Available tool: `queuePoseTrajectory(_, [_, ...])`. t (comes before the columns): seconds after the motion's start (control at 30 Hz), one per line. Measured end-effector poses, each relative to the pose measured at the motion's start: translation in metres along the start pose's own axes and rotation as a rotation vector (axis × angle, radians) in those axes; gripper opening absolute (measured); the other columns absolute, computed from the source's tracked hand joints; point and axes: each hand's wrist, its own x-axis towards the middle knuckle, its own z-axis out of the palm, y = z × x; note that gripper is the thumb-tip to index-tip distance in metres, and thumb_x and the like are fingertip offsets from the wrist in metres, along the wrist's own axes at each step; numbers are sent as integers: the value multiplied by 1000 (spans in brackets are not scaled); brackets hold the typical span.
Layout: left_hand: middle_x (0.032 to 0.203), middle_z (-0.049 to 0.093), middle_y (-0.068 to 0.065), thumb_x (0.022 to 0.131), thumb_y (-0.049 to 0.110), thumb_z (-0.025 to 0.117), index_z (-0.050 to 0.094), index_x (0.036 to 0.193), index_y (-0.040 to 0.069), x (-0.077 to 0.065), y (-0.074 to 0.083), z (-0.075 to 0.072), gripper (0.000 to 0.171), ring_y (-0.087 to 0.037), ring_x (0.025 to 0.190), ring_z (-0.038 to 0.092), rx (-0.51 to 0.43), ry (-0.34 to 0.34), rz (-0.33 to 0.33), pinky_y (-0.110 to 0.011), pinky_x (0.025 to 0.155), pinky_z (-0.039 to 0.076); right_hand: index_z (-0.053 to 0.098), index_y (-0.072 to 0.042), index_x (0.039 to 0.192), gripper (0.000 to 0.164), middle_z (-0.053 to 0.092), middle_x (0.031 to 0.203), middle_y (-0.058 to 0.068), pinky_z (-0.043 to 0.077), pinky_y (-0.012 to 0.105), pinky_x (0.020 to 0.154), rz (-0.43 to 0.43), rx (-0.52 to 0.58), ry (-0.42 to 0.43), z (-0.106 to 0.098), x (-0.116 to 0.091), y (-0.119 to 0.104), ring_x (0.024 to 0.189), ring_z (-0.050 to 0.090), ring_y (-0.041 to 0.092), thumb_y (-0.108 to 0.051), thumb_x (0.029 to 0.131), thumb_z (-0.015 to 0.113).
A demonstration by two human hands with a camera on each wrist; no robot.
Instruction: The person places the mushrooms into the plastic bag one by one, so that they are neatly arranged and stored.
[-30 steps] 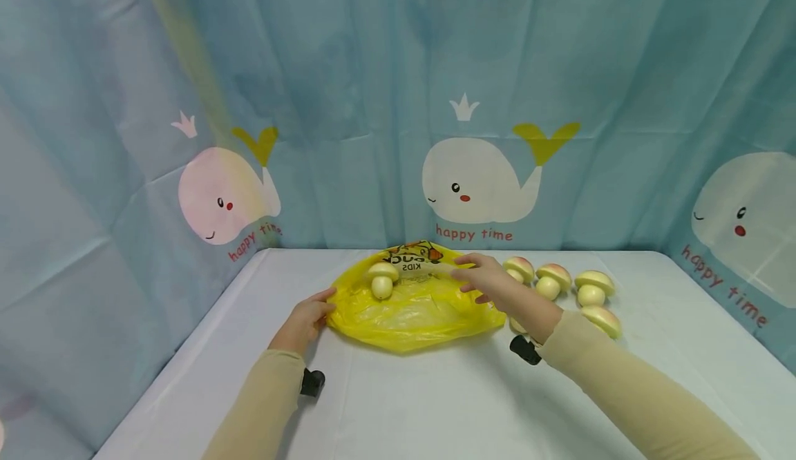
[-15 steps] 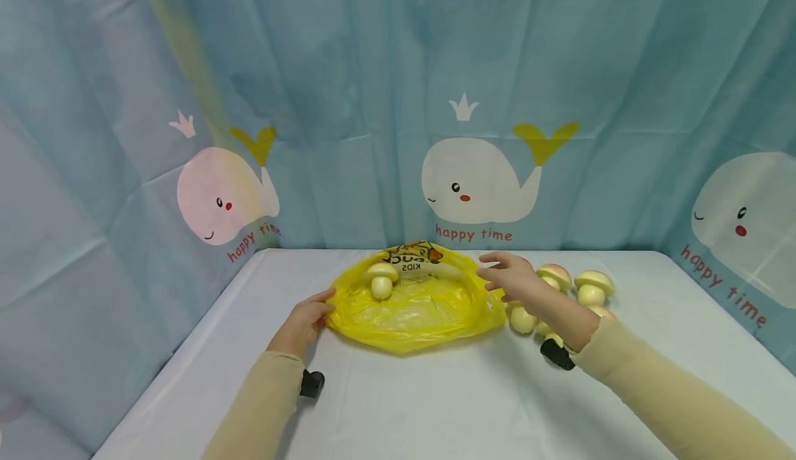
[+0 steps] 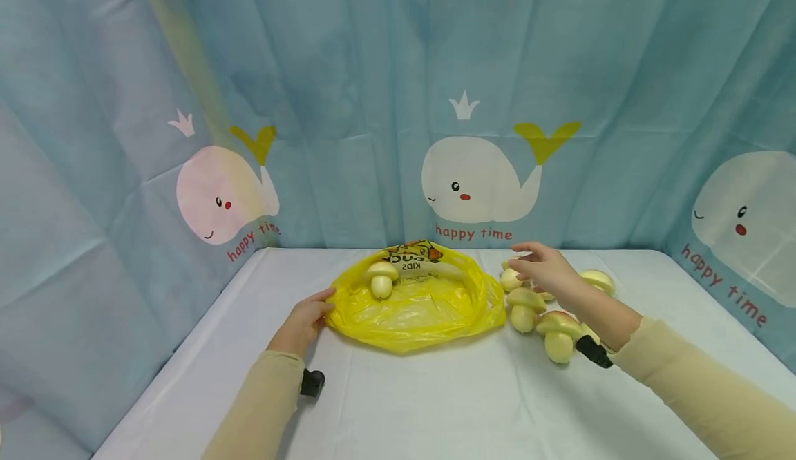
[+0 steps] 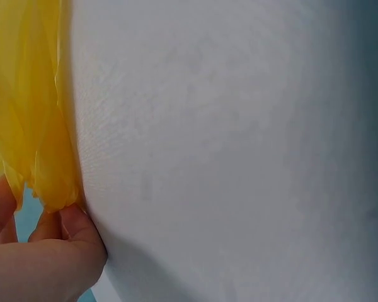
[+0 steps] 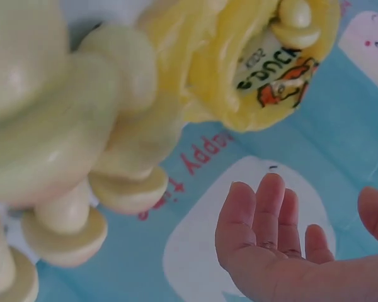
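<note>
A yellow plastic bag (image 3: 404, 332) lies spread on the table with its mouth open and duck lettering inside. One pale toy mushroom (image 3: 382, 280) sits in it. My left hand (image 3: 305, 320) pinches the bag's left edge; the left wrist view shows the crumpled film (image 4: 53, 163) between thumb and fingers. Above a group of toy mushrooms right of the bag, my right hand (image 3: 550, 272) hovers with fingers loosely extended and nothing in them. A mushroom (image 3: 524, 309) and another (image 3: 558, 336) stand in front of that hand, which partly covers others behind.
A further mushroom (image 3: 598, 282) shows beyond the right forearm. The white table (image 3: 423, 405) ends at the back against a blue curtain (image 3: 348, 135) printed with whales. Black wrist cameras sit under both wrists.
My right hand has moved right, from over the bag to above the mushrooms, uncovering the ones nearest the bag. The left hand and the bag have stayed in place.
</note>
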Motion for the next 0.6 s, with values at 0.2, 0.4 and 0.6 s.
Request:
queuePoseTrajectory(0.2, [152, 33, -18, 96, -4, 52, 45, 144, 5, -9, 6, 4, 50, -23, 112, 41, 10, 10, -19, -28, 91, 37, 26, 0, 151, 64, 41, 141, 29, 42, 58, 92, -4, -25, 6, -21, -7, 6, 119, 48, 42, -33, 102, 50])
queuePoseTrajectory(0.4, [153, 32, -19, 97, -5, 50, 44, 144, 4, -11, 7, 4, 49, -24, 111, 39, 13, 22, -26, -25, 85, 38, 21, 2, 151, 66, 37, 141, 31, 43, 57, 91, -21, -51, -2, -38, -10, 11, 121, 45, 44, -33, 102, 48])
queuePoseTrajectory(0.6, [152, 34, -17, 96, -5, 50, 46, 144, 5, -10, 7, 6, 49, -23, 112, 39, 2, 37, -24, -24, 85, 38, 18, 1, 153, 68, 36, 142, 31, 42, 58, 91, -43, -51, -1, -52, -12, 13, 126, 40, 46, -35, 103, 47])
